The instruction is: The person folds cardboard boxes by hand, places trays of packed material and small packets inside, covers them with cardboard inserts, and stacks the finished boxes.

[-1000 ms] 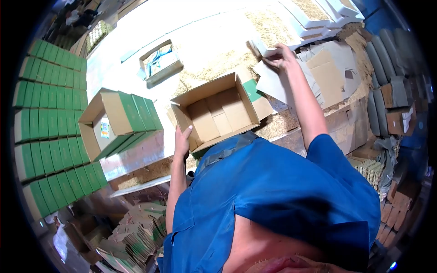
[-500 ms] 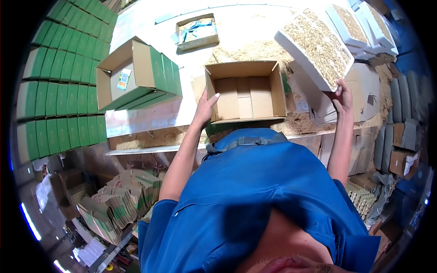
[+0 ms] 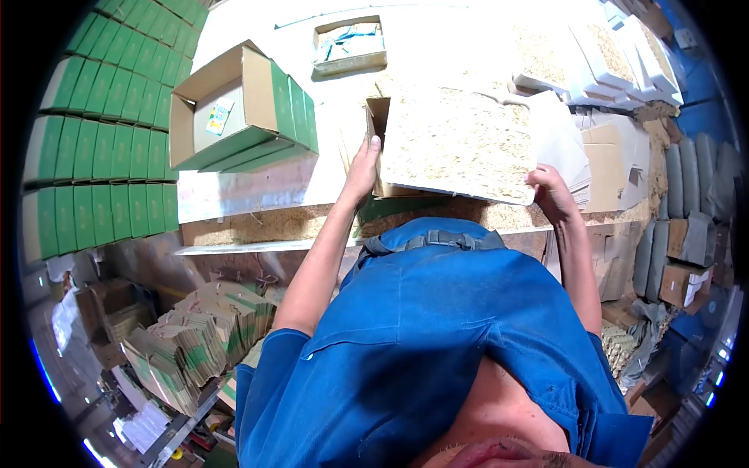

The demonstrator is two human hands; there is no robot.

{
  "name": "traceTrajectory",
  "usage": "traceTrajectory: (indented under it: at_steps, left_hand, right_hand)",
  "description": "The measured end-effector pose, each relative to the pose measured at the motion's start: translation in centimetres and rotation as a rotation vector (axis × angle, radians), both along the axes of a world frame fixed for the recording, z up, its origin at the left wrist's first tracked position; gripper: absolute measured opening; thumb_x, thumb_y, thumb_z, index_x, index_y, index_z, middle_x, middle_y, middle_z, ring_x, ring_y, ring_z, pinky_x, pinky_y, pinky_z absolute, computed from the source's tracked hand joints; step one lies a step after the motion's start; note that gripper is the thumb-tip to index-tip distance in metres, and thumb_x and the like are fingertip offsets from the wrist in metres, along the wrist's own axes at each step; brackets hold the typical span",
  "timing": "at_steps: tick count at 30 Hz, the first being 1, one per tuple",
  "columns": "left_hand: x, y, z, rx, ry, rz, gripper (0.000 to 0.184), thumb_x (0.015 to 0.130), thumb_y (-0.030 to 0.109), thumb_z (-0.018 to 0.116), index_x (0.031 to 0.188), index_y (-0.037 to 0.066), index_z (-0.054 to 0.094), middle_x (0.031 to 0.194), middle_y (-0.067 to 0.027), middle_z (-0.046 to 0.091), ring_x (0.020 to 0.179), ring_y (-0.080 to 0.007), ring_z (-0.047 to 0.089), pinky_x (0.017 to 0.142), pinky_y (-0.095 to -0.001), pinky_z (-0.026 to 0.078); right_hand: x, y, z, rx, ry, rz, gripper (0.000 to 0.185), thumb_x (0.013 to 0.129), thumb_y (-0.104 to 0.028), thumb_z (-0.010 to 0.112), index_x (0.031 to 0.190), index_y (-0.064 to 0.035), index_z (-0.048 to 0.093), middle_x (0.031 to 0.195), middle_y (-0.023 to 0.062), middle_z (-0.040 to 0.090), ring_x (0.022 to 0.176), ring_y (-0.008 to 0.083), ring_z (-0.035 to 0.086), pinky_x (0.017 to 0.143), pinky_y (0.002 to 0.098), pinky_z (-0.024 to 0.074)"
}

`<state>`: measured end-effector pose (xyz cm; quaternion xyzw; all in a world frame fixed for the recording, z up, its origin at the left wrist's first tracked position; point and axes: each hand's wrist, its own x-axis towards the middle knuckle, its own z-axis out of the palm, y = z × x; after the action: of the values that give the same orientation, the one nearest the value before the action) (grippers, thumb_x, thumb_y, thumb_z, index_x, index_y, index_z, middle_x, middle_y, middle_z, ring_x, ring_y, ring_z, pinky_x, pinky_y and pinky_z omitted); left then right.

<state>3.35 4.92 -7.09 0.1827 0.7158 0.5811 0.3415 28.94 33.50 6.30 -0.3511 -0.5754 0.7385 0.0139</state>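
My left hand (image 3: 363,170) grips the left wall of an open cardboard box (image 3: 378,118), thumb on the rim. A white tray (image 3: 460,144) covered with tan, flaky bits lies over most of that box's opening; I cannot tell whether it rests on the rim. My right hand (image 3: 552,193) holds the tray by its near right corner, fingers bent around the edge. Only the left end and a strip of the near side of the box show. To the left stand nested green cardboard boxes (image 3: 290,117), the front one open with a small colourful card (image 3: 220,115) inside.
A shallow box with blue strips (image 3: 349,48) sits farther back. More filled white trays (image 3: 605,58) stand at the back right, near flat cardboard sheets (image 3: 612,160). Stacked green boxes (image 3: 86,152) line the left. Folded cartons (image 3: 199,335) lie below the table edge.
My right hand has brought the white tray left and nearer, from beside the cardboard box to over its opening. My left hand keeps its hold on the box wall.
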Motion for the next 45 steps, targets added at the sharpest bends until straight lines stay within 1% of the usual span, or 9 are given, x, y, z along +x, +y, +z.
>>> traceTrajectory:
  at_steps: [6,23,26,30,33,36,37,41,45]
  left_hand:
    - [-0.1,0.4,-0.2,0.103,-0.111,0.055,0.073,0.103,0.055,0.024,0.143,-0.005,0.037,0.133,-0.0229,0.053,0.126,-0.0295,0.049,0.108,-0.0358,0.035]
    - [-0.1,-0.4,-1.2,0.1,-0.249,0.054,0.076,0.103,0.056,0.018,0.142,-0.006,0.04,0.136,-0.0206,0.051,0.121,-0.024,0.052,0.104,-0.0333,0.039]
    - [0.6,0.1,2.4,0.026,-0.161,0.077,0.07,0.104,0.052,0.025,0.144,-0.005,0.036,0.139,-0.0222,0.049,0.127,-0.0252,0.047,0.108,-0.0348,0.036]
    - [1.5,0.7,6.2,-0.146,0.579,0.114,0.065,0.096,0.039,0.055,0.148,0.004,0.034,0.15,-0.0237,0.034,0.139,-0.0333,0.035,0.114,-0.0385,0.03]
    - [2.9,2.4,10.9,-0.159,1.035,-0.159,0.073,0.088,0.039,0.066,0.148,0.008,0.037,0.153,-0.0204,0.03,0.144,-0.0342,0.026,0.116,-0.0518,0.023]
    - [4.4,5.2,11.8,-0.627,1.233,-0.579,0.086,0.072,0.049,0.078,0.146,0.025,0.041,0.157,-0.0103,0.026,0.147,-0.0305,0.018,0.106,-0.0772,0.013]
    - [4.6,5.7,12.3,-0.673,1.202,-0.612,0.088,0.071,0.05,0.079,0.146,0.024,0.041,0.156,-0.0109,0.027,0.147,-0.0307,0.019,0.108,-0.0746,0.012]
    - [4.3,6.6,12.2,-0.677,1.29,-0.817,0.094,0.069,0.053,0.078,0.148,0.024,0.037,0.155,-0.0143,0.029,0.146,-0.0303,0.021,0.119,-0.0572,0.009]
    - [4.5,6.9,8.8,-0.681,1.188,-0.894,0.092,0.069,0.044,0.081,0.147,0.023,0.037,0.153,-0.0157,0.031,0.143,-0.0319,0.027,0.118,-0.0552,0.018]
  right_hand:
    - [-2.4,-2.8,5.1,0.131,-0.085,0.058,0.011,0.074,-0.016,0.061,0.076,-0.006,0.058,0.068,-0.003,0.051,0.06,0.0044,0.044,0.056,0.0198,0.0369]
    - [-5.2,-2.4,-2.5,0.124,-0.152,0.114,0.01,0.078,-0.009,0.052,0.079,0.0003,0.055,0.071,0.0039,0.053,0.063,0.0125,0.046,0.058,0.0265,0.038]
    - [-5.7,-3.5,-2.9,0.163,-0.187,0.076,0.011,0.076,-0.005,0.05,0.081,0.0031,0.056,0.07,0.0054,0.054,0.064,0.014,0.05,0.058,0.0278,0.0421]
    - [-5.4,-2.6,-5.9,0.182,-0.242,0.136,0.018,0.078,-0.005,0.049,0.087,0.0058,0.06,0.074,0.013,0.062,0.069,0.0221,0.06,0.066,0.0344,0.0497]
    - [-5.9,-4.7,-5.3,0.723,-0.187,0.087,0.045,0.08,-0.001,0.044,0.121,0.0004,0.059,0.105,0.0234,0.068,0.1,0.0325,0.066,0.089,0.0385,0.0496]
    - [-5.9,-6.2,-5.1,0.981,-0.001,0.007,0.042,0.079,0.006,0.045,0.119,0.0021,0.057,0.125,0.0266,0.057,0.112,0.0434,0.057,0.096,0.0428,0.0471]
    - [-5.7,-6.8,-5.0,1.284,0.111,0.0,0.044,0.076,0.009,0.047,0.118,0.0023,0.058,0.13,0.0246,0.054,0.113,0.0415,0.057,0.096,0.0425,0.048]
    - [-5.5,-4.6,-3.6,1.305,0.284,-0.031,0.043,0.075,0.01,0.054,0.116,-0.0015,0.062,0.128,0.0204,0.057,0.117,0.0356,0.057,0.1,0.0389,0.0485]
    - [-2.9,2.5,-6.5,1.44,-0.369,-0.108,0.057,0.08,-0.004,0.069,0.133,-0.0091,0.052,0.147,0.0172,0.036,0.141,0.0337,0.03,0.118,0.047,0.0284]
